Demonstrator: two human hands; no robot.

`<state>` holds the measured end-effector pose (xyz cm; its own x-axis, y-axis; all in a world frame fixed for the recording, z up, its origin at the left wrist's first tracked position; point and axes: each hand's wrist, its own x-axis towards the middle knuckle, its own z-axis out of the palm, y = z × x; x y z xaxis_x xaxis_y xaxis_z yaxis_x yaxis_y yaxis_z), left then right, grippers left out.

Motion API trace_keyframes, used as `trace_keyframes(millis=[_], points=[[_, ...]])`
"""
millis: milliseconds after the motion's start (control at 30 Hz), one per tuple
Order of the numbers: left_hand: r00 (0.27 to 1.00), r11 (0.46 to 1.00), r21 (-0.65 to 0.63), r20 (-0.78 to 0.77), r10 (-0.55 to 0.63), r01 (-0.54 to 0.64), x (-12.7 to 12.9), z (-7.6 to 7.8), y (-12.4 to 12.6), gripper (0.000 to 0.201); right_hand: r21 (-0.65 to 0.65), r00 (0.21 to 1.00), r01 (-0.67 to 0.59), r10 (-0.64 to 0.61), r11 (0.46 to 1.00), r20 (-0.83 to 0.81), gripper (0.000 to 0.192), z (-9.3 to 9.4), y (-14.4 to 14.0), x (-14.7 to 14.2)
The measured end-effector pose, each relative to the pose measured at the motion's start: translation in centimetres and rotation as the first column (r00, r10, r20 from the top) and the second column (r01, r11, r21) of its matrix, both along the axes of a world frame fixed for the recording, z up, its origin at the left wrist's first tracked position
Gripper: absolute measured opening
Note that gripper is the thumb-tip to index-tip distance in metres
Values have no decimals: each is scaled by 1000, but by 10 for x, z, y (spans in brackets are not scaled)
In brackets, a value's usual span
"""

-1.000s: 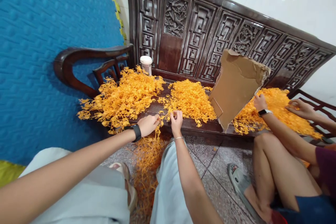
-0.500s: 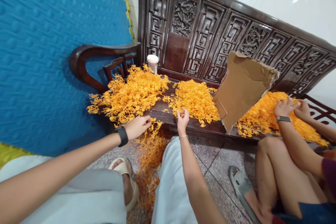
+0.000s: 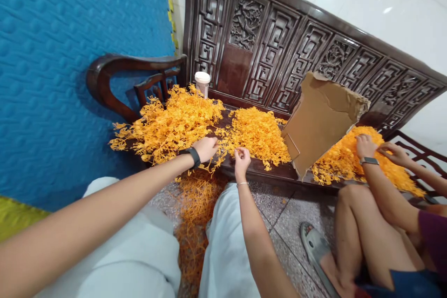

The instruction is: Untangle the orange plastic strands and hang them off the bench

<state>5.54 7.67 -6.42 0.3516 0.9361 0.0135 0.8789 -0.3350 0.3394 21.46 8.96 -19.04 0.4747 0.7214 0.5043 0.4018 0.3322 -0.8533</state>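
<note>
My left hand [image 3: 206, 150], with a black watch on its wrist, is closed on an orange flower-like sprig [image 3: 217, 162] that hangs below its fingers. It is over the bench front, by the right edge of a large, tangled pile of orange sprigs [image 3: 174, 123]. My right hand [image 3: 241, 162], wearing a thin bracelet, is pinched at the front of a second pile of small orange pieces [image 3: 260, 132]. Whatever its fingertips hold is too small to make out. The two hands are close together but apart.
A dark carved wooden bench [image 3: 235, 67] bears the piles and a white lidded tub [image 3: 202, 84]. An upright cardboard piece [image 3: 319, 118] separates a further orange pile [image 3: 337, 158], where another person's hands [image 3: 366, 146] work. Thin orange stems [image 3: 195, 209] heap on the floor between my legs.
My left hand has moved right and slightly up, toward my right hand. My right hand's fingers have closed into a tighter pinch. The other person's hands have shifted over their pile.
</note>
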Motion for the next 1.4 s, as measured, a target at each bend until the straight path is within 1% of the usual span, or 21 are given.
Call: trace_keyframes(millis=[100, 200, 300, 400, 567, 667, 800, 967, 1167, 1267, 1400], points=[[997, 999, 32, -80, -4, 6, 19, -1, 1, 27, 0, 999, -48, 48, 999, 21, 20, 1, -2, 0], [990, 999, 30, -141, -9, 13, 31, -3, 3, 26, -10, 993, -115, 115, 993, 13, 27, 2, -3, 1], [983, 1000, 19, -181, -19, 23, 36, -4, 6, 28, -17, 982, -186, 185, 982, -26, 37, 3, -3, 1], [978, 1000, 19, -208, -12, 17, 37, -2, 8, 29, -24, 974, -226, 226, 974, -23, 42, 4, -3, 2], [972, 1000, 15, -236, -3, 7, 41, 3, 8, 29, -25, 977, -208, 209, 978, 32, 40, 6, -7, 2], [970, 1000, 5, -243, -14, 16, 44, 1, 9, 29, -28, 973, -216, 218, 976, 79, 35, 7, -9, 2], [970, 999, 2, -241, -33, 35, 49, -2, 10, 30, -7, 980, -177, 177, 984, 89, 27, 6, -7, 2], [969, 999, 1, -243, -40, 41, 53, -3, 10, 31, 4, 986, -133, 132, 991, 104, 27, 2, -4, 2], [969, 999, -6, -243, -49, 49, 47, 2, 2, 29, -58, 998, 15, -11, 998, 63, 26, -3, 1, 0], [969, 997, -12, -238, -72, 72, 42, 5, -5, 29, -50, 998, 35, -33, 998, 48, 27, -4, 3, -1], [970, 996, -25, -227, -93, 89, 34, 2, -14, 30, -48, 994, 46, -42, 998, 98, 26, -4, 4, -1]])
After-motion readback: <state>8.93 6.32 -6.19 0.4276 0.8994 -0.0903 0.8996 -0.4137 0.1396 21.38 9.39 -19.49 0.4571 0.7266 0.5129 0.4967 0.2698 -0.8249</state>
